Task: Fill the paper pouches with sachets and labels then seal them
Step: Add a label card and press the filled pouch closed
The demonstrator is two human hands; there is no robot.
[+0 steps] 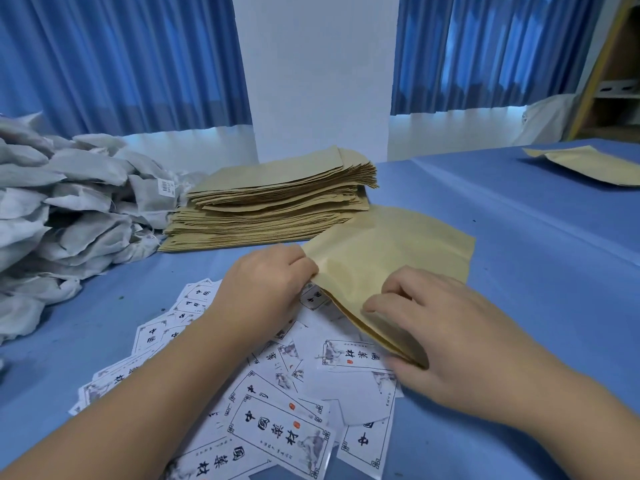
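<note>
A tan paper pouch (pixel 391 247) lies slanted on the blue table, its near edge over the scattered white labels (pixel 280 431) printed with black characters. My left hand (pixel 266 289) pinches the pouch's left corner. My right hand (pixel 446 334) has its fingers curled on the pouch's near edge, with the thumb at the lower corner. A tall stack of empty tan pouches (pixel 273 206) sits behind. Grey-white cloth sachets (pixel 65 209) are heaped at the left.
Another tan pouch (pixel 588 164) lies at the far right of the blue table (pixel 536 258). Blue curtains and a white pillar stand behind the table. A wooden shelf is at the upper right.
</note>
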